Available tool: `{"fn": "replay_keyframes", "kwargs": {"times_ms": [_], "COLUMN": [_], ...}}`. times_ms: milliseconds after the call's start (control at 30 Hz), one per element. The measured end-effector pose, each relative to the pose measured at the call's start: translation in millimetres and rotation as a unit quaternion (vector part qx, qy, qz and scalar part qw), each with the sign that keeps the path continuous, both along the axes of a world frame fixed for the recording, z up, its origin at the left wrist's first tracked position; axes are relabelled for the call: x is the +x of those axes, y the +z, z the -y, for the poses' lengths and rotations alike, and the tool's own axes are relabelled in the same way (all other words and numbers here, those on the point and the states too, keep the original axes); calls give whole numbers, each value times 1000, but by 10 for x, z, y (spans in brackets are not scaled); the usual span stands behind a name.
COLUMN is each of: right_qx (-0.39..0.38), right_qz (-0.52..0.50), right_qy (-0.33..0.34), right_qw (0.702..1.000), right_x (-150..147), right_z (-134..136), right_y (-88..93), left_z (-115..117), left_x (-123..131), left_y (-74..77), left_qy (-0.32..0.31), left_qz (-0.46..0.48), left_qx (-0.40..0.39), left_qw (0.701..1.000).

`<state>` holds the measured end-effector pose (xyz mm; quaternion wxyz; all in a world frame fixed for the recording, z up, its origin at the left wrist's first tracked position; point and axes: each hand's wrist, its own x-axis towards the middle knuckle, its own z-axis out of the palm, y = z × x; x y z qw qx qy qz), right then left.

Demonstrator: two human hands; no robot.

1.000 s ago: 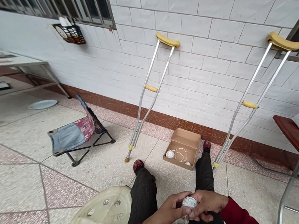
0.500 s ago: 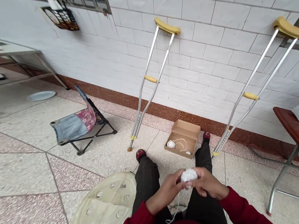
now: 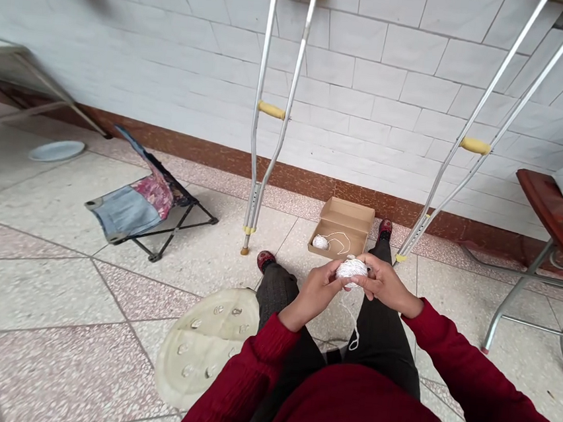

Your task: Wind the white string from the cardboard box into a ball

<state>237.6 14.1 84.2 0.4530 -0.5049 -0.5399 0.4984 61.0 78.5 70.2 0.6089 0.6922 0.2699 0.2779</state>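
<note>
Just right of the frame's centre, a white yarn ball sits gripped between the fingers of the left hand and right hand, far-side contact hard to tell.

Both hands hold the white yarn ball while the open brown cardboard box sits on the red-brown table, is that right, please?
No, the head view shows the open brown cardboard box on the speckled floor; the left hand and right hand hold the white yarn ball.
</note>
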Motion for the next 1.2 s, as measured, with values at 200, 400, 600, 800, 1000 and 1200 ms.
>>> {"fn": "replay_keyframes", "kwargs": {"times_ms": [200,400,600,800,1000,1200], "right_qx": [39,34,22,137,96,-95], "right_qz": [6,108,-50,79,387,100], "right_qy": [-126,-82,41,-192,16,267], "right_qw": [991,990,998,969,917,954], "right_x": [309,403,103,448,330,238], "right_z": [-204,-68,217,-220,-88,223], "right_y": [10,-185,67,76,-423,-416], "left_z": [73,-183,-349,54,-35,-190], "left_x": [-38,-183,46,130,-54,-101], "left_y": [-130,255,55,-246,-32,26], "left_qy": [-107,-56,-114,-161,-102,-147], "left_qz": [-32,-71,-33,-32,-191,-181], "left_qx": [-115,64,28,-16,162,261], "left_qw": [987,994,993,986,963,937]}}
